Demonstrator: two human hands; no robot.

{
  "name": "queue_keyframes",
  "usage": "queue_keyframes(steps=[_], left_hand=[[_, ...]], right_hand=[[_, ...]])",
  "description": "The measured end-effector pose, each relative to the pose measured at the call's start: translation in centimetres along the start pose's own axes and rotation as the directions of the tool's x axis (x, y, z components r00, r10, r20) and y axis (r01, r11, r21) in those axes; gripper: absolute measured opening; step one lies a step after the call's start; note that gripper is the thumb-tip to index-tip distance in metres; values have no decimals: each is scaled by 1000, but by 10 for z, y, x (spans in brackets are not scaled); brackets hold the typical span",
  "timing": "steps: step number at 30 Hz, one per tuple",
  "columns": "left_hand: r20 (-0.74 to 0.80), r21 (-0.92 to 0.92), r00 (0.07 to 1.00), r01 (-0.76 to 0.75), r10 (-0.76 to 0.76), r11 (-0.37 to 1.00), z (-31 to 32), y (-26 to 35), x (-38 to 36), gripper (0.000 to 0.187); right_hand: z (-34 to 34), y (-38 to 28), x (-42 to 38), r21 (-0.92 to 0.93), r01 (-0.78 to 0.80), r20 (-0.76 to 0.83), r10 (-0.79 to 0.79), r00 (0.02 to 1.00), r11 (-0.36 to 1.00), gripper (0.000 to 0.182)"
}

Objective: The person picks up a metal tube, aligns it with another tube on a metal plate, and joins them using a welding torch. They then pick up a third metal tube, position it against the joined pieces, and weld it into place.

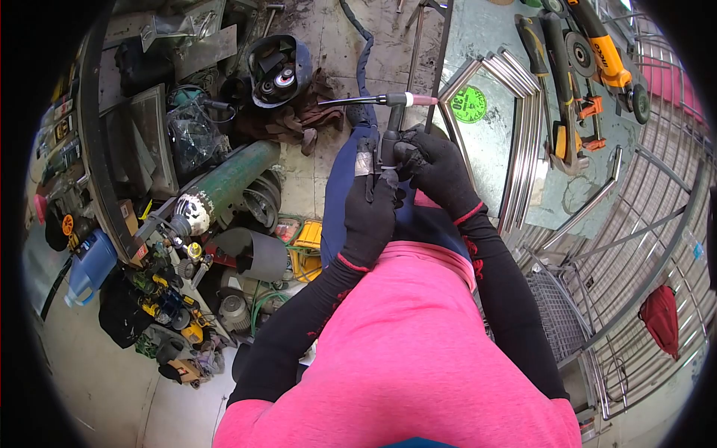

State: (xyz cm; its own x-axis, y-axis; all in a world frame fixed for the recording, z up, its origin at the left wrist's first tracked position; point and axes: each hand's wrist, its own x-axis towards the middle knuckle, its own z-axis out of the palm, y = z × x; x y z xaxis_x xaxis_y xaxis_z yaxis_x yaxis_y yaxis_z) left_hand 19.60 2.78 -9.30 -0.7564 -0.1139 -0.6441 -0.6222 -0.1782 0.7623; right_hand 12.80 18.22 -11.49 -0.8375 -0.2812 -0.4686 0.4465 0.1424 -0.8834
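Cylinder (224, 183): a green gas bottle is lying on the floor at 9 o'clock from the hands, among much clutter.
Left hand (367, 216): it is wearing a black glove, and its fingers are closing around the lower handle of the torch.
Torch (388, 119): a welding torch is standing upright between both hands, near the picture centre; its head is lying crosswise, with the pink nozzle (426, 100) pointing to 3 o'clock.
Handling: the torch is looking stiff and rather light, but the hose below is probably pulling on it; the handle is the good place for holding, not the nozzle, which I am judging to be fragile.
Right hand (437, 168): gloved too, it is gripping the handle just above the left one.
Table (485, 30): at 1 o'clock, it is carrying a metal frame (515, 112) and a grinder (601, 56).
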Motion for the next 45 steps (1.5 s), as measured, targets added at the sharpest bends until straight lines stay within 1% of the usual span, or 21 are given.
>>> queue_keyframes(steps=[1, 3, 7, 9, 11, 13, 14, 18, 21, 23, 27, 29, 33, 35, 39, 41, 43, 44, 45], left_hand=[[0, 0, 1000, 0, 0, 1000, 0, 1, 0, 25], [1, -6, 1000, -12, 12, 1000, 1, 3, -1, 25], [13, -40, 1000, 3, -3, 999, -1, -3, 1, 24], [-9, 25, 1000, -5, 5, 1000, 0, -1, 0, 23], [-50, 22, 998, 33, -32, 999, 3, 4, -1, 24], [-25, 87, 997, -68, 70, 994, 0, 0, 0, 23], [-29, 82, 998, -61, 63, 995, 0, -2, -1, 22], [-25, 70, 998, -57, 59, 996, 0, -4, -1, 21], [-42, 30, 999, -21, 22, 999, 2, -1, -3, 20], [-28, 97, 999, -40, 43, 995, 1, 1, -4, 20], [-39, 91, 999, -29, 33, 995, 2, -2, -3, 20], [-35, 168, 996, -75, 82, 983, 2, 1, -4, 21], [-33, 144, 996, -75, 81, 987, 2, -2, -3, 21], [-21, 127, 998, -58, 61, 990, 0, -3, -2, 22], [-17, 186, 998, -61, 66, 981, 1, 5, -4, 22], [-26, 177, 998, -45, 50, 983, 1, 5, -4, 22], [-49, 157, 998, -26, 34, 987, 4, 5, -6, 23], [-72, 136, 997, -7, 17, 991, 4, 4, -7, 23], [-35, 195, 998, -51, 59, 980, 1, 4, -6, 23]], right_hand=[[0, 0, 0, 0, 0, 0, 0, 1000, 1000, 29], [0, 0, -1, -33, 52, -17, -53, 998, 998, 29], [-1, 1, 0, -21, 51, -6, -51, 999, 998, 30], [-1, 5, 0, -115, 28, -21, -31, 999, 993, 31], [0, 14, -3, -196, -41, -20, 37, 999, 980, 37], [-2, 0, -1, -26, 16, 6, -16, 1000, 1000, 31], [-1, 5, 0, -53, 64, -1, -64, 998, 997, 31], [-1, 1, 0, -39, 48, 0, -48, 999, 998, 30], [0, -3, -1, -37, 87, -22, -88, 996, 996, 30], [0, -2, -1, -112, 115, -36, -119, 992, 987, 29], [-2, 0, -1, -140, 114, -46, -122, 991, 983, 29], [-4, 4, 0, -221, 182, -26, -192, 981, 958, 32], [-4, 2, -1, -203, 173, -19, -181, 983, 964, 32], [-4, 2, -2, -123, 100, -19, -103, 995, 987, 32], [-6, 4, -1, -186, 106, -8, -110, 994, 977, 33], [-5, 10, -1, -196, 22, 0, -22, 1000, 980, 32], [1, 12, -6, -171, 97, -72, -111, 991, 980, 22], [-3, 13, -3, -249, 157, -58, -177, 982, 956, 28], [-6, 9, 2, -325, 215, -40, -241, 970, 921, 34]])
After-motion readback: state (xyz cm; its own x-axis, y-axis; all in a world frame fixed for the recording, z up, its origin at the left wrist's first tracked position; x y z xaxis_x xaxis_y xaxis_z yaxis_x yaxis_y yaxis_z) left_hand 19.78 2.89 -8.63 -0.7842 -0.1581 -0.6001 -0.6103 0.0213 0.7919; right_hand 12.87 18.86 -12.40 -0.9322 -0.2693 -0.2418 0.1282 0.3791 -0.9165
